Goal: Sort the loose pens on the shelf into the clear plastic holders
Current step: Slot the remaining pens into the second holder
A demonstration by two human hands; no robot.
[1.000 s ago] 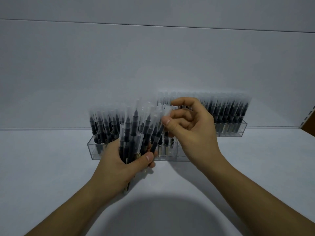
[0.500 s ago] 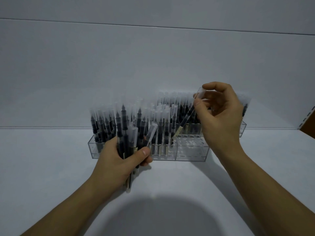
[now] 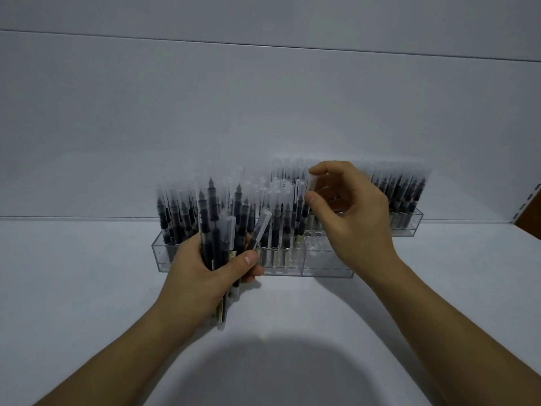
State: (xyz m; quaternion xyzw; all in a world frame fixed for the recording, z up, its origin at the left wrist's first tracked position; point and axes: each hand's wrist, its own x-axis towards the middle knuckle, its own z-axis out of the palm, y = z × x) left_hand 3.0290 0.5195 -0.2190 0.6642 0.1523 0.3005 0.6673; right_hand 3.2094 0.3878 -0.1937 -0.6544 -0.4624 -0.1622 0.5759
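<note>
On the white shelf, 2 long clear plastic holders stand near the back wall: the front holder, and the rear holder behind it to the right. Both carry rows of upright black pens with frosted caps, and the right part of the front holder shows open holes. The left hand is clenched around a thick bundle of black pens, held upright just before the front holder. The right hand pinches the frosted cap of a single black pen between thumb and forefinger, above the middle of the front holder. The pen's lower end is lost among the standing pens.
</note>
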